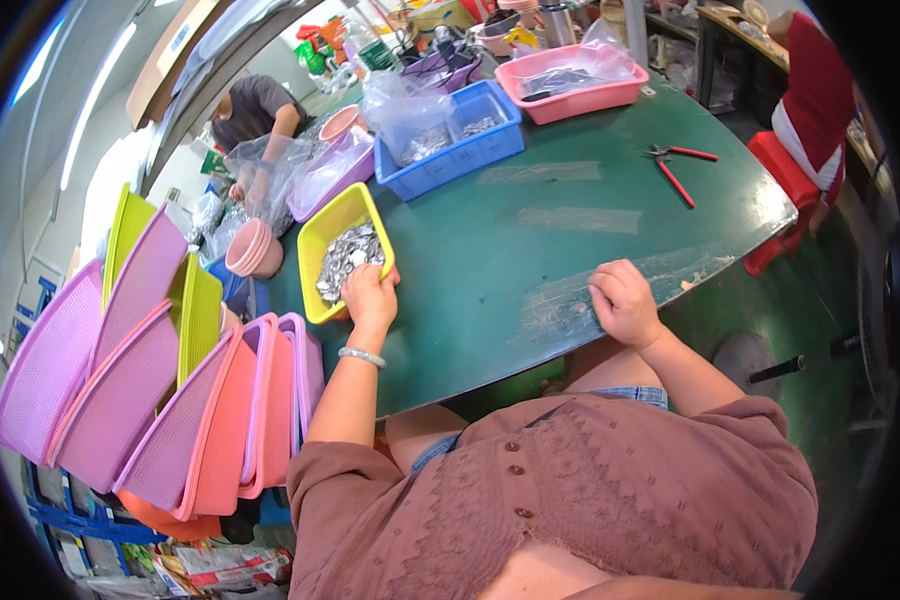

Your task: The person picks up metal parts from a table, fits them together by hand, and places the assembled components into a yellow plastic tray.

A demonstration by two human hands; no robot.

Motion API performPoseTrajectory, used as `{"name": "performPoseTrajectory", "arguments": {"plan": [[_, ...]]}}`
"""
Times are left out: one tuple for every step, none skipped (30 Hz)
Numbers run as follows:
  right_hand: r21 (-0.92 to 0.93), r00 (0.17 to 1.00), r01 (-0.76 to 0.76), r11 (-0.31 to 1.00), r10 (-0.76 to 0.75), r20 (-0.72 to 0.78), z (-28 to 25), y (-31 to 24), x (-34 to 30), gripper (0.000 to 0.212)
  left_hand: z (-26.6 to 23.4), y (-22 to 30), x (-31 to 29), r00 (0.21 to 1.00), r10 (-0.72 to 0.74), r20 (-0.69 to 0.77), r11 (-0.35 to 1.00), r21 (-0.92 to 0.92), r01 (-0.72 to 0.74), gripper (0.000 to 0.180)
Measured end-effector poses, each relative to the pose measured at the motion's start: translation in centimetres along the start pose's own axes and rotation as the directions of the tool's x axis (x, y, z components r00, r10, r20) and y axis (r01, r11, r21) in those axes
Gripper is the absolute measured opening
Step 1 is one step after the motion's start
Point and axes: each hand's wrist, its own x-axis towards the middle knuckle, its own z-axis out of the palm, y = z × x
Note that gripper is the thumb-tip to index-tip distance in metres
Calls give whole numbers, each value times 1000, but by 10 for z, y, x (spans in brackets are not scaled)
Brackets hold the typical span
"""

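Note:
A yellow-green plastic basket stands tilted at the left of the table, with many small silvery metal pieces in it. My left hand is at its near right corner. The fingers curl over the rim toward the pieces, and their tips are partly hidden. Under that corner a bit of something pinkish-red shows. My right hand is closed above the scratched, taped patch near the table's front edge. Its fingers are bent in, and what they hold, if anything, is hidden.
Red-handled pliers lie open on the green table. Behind are a blue bin and a pink tray. Stacked purple, pink and green baskets crowd the left. One person works across the table; another sits at right.

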Motion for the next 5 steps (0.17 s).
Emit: {"name": "performPoseTrajectory", "arguments": {"plan": [[-14, 1000, 17, 1000, -17, -6, 0, -1, -1, 11, 3, -2, -2, 999, 16, -34, 1000, -6, -16, 11], [-32, 999, 37, 999, -37, -15, -1, -1, -1, 11, -2, 2, -3, 999, 5, -42, 1000, -8, -6, 11], [-5, 998, 48, 999, -48, -43, -1, 2, -1, 9, -1, 4, -3, 1000, -17, -19, 1000, -15, 17, 12], [1, 998, 36, 999, -36, -44, 0, 4, -1, 10, -1, 8, -3, 999, -44, 7, 999, -20, 44, 13], [7, 999, 24, 1000, -24, -46, 0, 6, -2, 10, 0, 16, -2, 996, -65, 57, 997, -41, 68, 14]]}}
